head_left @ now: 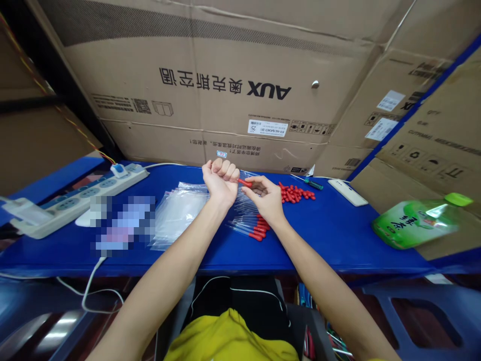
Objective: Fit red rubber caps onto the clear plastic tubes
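My left hand (221, 183) is closed in a fist, palm side up, above the blue table. From its right side sticks a red rubber bulb (245, 182), apparently the end of a glass dropper whose tube is hidden in the fist. My right hand (265, 195) pinches this bulb between thumb and fingers. Below both hands lie glass droppers (255, 231) in a row, clear tubes to the left, red bulbs to the right. Just beyond my right hand is a pile of loose red bulbs (298, 193). Clear plastic bags (178, 213) are stacked left of my left hand.
On the left are a power strip (90, 193) and a blurred-out phone (126, 223) with a white cable. A green-handled screwdriver (313, 183), a white flat device (347, 192) and a green bottle (413, 223) are at right. A large cardboard sheet (225, 110) stands behind.
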